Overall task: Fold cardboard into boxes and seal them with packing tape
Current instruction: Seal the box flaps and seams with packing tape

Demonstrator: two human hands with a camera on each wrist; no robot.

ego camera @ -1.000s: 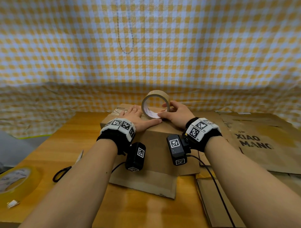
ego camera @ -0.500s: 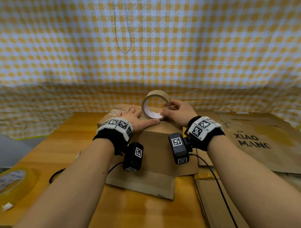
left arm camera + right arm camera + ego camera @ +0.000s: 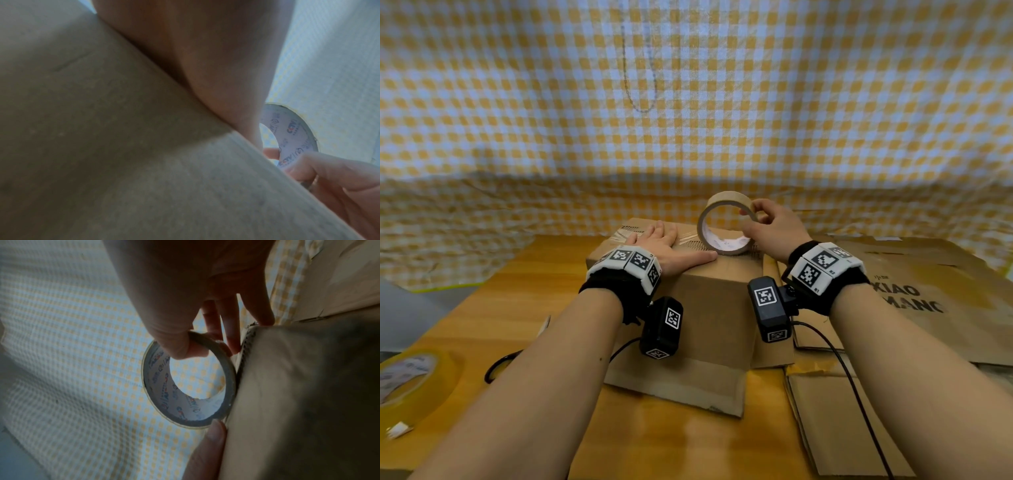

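Change: right hand (image 3: 774, 229) has shifted from the roll's lower edge to its upper right rim; left thumb stays beside the roll's base.
Left hand (image 3: 667, 246): fingers straight, palm pressing flat on the box (image 3: 709, 291) top.
Tape roll (image 3: 726, 222): stands on edge on the box top, near the seam; right thumb inside the core, fingers curled over the rim.
Handling: roll judged light and stiff, likely to roll; gripping through the core suits it. Box cardboard looks thin, so broad pressure is safest.

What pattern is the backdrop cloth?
Yellow-and-white gingham check on the backdrop cloth, clearest in the head view.
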